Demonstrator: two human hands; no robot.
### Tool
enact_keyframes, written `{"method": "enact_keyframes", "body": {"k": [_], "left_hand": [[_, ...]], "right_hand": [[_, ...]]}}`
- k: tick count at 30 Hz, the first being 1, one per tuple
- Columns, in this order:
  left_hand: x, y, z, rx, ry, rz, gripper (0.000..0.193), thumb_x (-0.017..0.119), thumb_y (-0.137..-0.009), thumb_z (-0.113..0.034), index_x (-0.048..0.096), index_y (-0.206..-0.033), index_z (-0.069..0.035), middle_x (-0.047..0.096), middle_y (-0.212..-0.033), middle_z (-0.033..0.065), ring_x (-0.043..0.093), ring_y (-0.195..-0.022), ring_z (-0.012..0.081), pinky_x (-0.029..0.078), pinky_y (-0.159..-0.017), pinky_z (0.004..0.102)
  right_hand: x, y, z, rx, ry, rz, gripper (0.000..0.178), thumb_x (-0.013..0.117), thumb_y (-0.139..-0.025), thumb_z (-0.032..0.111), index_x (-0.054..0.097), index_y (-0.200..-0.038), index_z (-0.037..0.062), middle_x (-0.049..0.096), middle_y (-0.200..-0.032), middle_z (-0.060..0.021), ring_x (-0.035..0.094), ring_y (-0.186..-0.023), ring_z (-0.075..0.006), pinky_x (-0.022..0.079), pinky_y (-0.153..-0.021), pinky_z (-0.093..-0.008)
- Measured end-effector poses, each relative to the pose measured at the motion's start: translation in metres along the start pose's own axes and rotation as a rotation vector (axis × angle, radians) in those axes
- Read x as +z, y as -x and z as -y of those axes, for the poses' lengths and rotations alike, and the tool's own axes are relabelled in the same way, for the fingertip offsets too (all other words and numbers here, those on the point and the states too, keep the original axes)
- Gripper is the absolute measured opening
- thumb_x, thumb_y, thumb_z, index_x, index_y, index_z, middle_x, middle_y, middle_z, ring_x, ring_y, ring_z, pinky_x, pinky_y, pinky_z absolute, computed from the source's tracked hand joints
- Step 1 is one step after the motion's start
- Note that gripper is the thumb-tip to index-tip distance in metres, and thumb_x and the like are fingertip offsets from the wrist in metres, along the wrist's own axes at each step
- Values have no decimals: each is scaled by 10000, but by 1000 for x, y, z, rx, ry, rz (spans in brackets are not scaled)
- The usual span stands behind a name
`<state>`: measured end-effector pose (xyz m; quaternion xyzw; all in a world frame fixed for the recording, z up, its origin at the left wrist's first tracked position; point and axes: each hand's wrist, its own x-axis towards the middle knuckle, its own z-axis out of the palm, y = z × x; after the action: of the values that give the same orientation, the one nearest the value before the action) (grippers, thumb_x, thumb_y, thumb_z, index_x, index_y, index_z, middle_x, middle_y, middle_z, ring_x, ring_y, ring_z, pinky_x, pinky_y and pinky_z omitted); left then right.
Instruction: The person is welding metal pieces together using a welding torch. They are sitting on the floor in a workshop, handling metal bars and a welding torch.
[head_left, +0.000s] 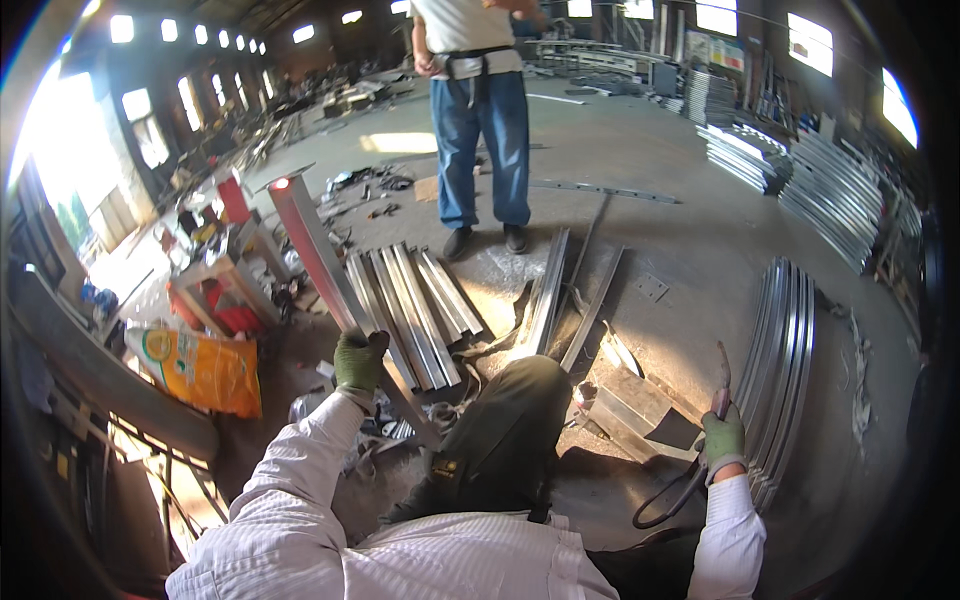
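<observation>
My left hand (358, 364), in a green glove, is closed around a long metal bar (318, 255) with a reddish face. The bar leans, its top end up to the left and its lower end beside my knee. My right hand (724, 437), gloved in green too, grips a welding torch (720, 402) whose thin curved neck points up and away. A black cable (668, 508) loops from the torch below that hand. Several metal channels (412, 310) lie side by side on the floor, just beyond the left hand. To the right of the torch lies a bundle of long shiny profiles (783, 360).
A person in blue jeans (482, 140) stands facing me beyond the channels. An orange and white bag (198, 368) and a metal frame (228, 280) are at left. Metal box pieces (640, 412) lie ahead of my knee. Stacked profiles (832, 195) line the right side.
</observation>
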<state>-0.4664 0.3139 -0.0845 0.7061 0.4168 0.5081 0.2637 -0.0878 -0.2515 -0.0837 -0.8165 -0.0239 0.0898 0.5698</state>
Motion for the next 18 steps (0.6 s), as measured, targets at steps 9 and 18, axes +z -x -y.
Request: {"method": "enact_keyframes", "body": {"k": [9, 18], "left_hand": [[4, 105, 75, -320, 346, -108, 138, 776, -946, -164, 691, -917, -59, 647, -738, 20, 558, -675, 122, 464, -640, 335], [59, 156, 167, -563, 25, 15, 470, 785, -865, -337, 690, -1241, -73, 768, -1088, 211, 751, -1013, 371, 566, -877, 444]], "right_hand": [[15, -5, -46, 94, -90, -1, 469, 600, -961, 107, 558, -1428, 93, 643, -847, -71, 532, -414, -201, 403, -365, -364], [33, 22, -57, 177, -26, -59, 418, 600, -970, 148, 541, -1383, 114, 638, -826, -74, 512, -384, -206, 371, -328, -370]]}}
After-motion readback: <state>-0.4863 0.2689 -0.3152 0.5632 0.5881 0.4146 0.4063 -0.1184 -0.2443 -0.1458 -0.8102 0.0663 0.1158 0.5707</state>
